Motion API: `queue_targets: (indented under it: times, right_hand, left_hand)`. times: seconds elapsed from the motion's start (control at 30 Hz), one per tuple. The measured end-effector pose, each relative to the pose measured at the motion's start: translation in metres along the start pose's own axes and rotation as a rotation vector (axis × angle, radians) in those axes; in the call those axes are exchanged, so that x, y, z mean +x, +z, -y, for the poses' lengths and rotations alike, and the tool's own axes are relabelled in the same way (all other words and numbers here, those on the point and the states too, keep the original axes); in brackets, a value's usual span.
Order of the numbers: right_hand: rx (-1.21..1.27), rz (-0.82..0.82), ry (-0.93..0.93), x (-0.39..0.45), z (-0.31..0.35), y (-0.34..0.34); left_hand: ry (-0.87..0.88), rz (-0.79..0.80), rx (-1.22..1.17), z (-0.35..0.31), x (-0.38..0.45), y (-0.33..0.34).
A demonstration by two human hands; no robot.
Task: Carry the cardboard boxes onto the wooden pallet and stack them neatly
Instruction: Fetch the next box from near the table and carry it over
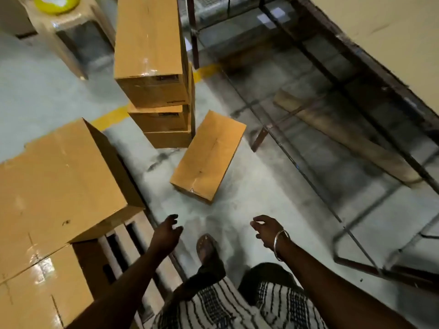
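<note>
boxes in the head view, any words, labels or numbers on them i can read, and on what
None can be read.
Top box of the stack: dark printed label and a small line of print on its near end, too blurred to read.
Second box in the stack: a dark label near its top edge, also blurred.
Single box on the floor: only tape, no print visible.
Boxes on the pallet: plain cardboard, faint marks, no legible text.

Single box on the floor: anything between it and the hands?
Nothing visible. Bare floor lies between the single box and both empty hands, left hand and right hand. The stack stands behind it.
</note>
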State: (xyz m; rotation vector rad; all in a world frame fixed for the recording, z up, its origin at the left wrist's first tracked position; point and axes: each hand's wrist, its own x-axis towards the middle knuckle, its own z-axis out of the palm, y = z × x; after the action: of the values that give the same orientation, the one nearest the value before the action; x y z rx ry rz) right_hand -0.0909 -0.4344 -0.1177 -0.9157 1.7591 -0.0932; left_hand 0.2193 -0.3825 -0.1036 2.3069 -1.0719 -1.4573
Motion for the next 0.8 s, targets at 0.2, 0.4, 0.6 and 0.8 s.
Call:
queue_targets:
  times: [0.2, 0.4, 0.6, 0.8]
  right_hand:
    - [-0.137, 0.108, -0.023, 0.099, 0.081, 0.002]
    - [-0.245, 0.133, -0.009, 0.269, 0.132, 0.018]
    - [-0.562, 0.133, -0.189, 0.443, 0.196, 0.034]
    - [-0.879, 0.120, -0.387, 0.550, 0.234, 0.066]
  left_hand:
    - [-0.077, -0.054, -0.084, -0.031, 0.086, -0.006]
    - [-0.307, -0.109, -0.345, -0.026, 0.179, 0.026]
    - [-0.446, -0.147, -0.333, -0.005, 0.293, 0.086]
    - [-0.580, -0.336, -0.493, 0.005, 0.394, 0.121]
